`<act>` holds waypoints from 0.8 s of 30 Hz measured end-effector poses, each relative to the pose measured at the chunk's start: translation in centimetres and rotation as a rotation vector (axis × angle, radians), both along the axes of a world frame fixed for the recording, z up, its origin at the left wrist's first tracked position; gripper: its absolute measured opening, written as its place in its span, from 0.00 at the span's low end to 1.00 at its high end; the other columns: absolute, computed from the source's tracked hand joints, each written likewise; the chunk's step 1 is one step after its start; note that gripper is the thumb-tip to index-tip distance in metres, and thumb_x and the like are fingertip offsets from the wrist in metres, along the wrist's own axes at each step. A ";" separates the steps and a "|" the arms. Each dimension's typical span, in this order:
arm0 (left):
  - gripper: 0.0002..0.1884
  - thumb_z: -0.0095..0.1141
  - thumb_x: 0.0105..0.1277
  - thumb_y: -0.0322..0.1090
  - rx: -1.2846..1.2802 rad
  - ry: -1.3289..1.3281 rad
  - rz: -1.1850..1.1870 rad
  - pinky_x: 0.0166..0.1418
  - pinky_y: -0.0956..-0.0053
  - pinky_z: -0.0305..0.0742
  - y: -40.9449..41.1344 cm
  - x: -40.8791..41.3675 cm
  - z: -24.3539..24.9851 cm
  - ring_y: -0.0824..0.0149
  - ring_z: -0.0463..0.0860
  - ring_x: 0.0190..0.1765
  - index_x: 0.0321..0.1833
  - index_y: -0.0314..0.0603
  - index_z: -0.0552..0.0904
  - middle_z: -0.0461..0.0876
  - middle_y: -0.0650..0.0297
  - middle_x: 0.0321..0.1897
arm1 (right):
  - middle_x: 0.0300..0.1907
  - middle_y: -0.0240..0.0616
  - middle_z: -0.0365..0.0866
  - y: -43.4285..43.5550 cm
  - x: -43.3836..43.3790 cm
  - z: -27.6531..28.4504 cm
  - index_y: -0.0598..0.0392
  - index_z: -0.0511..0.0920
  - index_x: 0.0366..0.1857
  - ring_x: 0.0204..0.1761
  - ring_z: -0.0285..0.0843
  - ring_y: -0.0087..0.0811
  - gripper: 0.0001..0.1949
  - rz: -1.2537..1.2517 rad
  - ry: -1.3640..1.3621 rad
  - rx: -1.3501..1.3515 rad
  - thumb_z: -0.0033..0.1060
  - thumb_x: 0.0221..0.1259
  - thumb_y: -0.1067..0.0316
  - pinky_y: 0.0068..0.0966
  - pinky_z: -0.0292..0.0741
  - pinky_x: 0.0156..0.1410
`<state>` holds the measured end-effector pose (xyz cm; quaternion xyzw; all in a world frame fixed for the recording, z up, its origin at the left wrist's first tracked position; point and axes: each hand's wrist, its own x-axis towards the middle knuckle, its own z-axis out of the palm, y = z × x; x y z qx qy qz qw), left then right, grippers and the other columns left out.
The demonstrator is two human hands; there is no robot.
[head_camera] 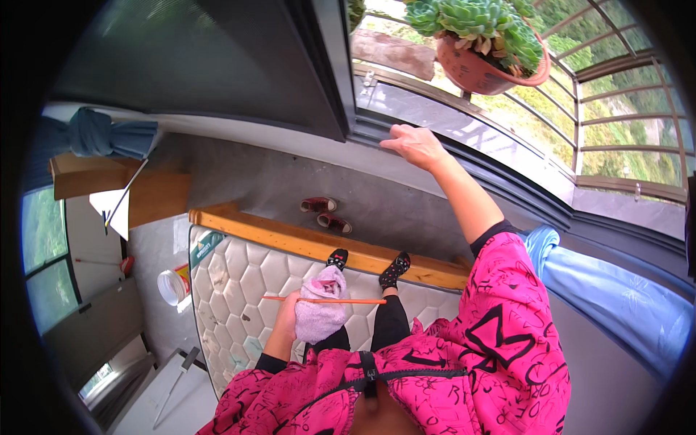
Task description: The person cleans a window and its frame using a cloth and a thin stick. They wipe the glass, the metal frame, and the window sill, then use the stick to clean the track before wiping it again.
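My left hand (291, 315) holds a bunched lilac towel (323, 310) and a thin orange stick (353, 301), which lies across the towel. My right arm reaches out to the window, and my right hand (416, 145) is at the dark window frame track (375, 130) with its fingers curled. Whether those fingers grip anything cannot be told. Beyond the track a terracotta-coloured pot (478, 68) of green succulents stands on the outer ledge. A dark window sash (190, 60) is left of my right hand.
I stand in socks on a bare mattress (244, 277) with a wooden bed rail (304, 242). Red sneakers (318, 204) are on the grey floor. A blue curtain (614, 288) hangs at right, another (92, 133) is tied at left. A white bucket (172, 287) and metal window bars (631, 118) also show.
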<state>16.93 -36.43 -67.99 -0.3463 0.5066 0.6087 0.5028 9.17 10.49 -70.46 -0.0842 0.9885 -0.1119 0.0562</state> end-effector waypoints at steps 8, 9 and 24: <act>0.19 0.45 0.61 0.44 0.098 -0.013 -0.008 0.44 0.71 0.77 1.5 0.2 0.5 0.64 0.82 0.39 0.46 0.37 0.79 0.81 0.59 0.39 | 0.32 0.30 0.69 0.5 0.5 -0.8 0.44 0.73 0.27 0.41 0.73 0.30 0.02 0.061 0.124 0.003 0.49 0.54 0.64 0.28 0.76 0.34; 0.19 0.45 0.61 0.44 0.092 0.004 -0.015 0.44 0.71 0.77 1.9 0.1 1.0 0.64 0.82 0.39 0.46 0.36 0.79 0.81 0.59 0.39 | 0.32 0.30 0.69 0.1 0.6 -1.0 0.45 0.73 0.27 0.42 0.73 0.30 0.02 0.050 0.145 -0.008 0.49 0.54 0.64 0.28 0.76 0.34; 0.18 0.48 0.60 0.45 -0.054 0.025 -0.070 0.43 0.73 0.76 3.9 0.7 2.6 0.66 0.82 0.38 0.43 0.37 0.80 0.82 0.61 0.37 | 0.32 0.32 0.72 2.3 2.7 0.5 0.39 0.78 0.37 0.37 0.75 0.33 0.09 0.011 0.238 -0.069 0.51 0.53 0.68 0.30 0.74 0.33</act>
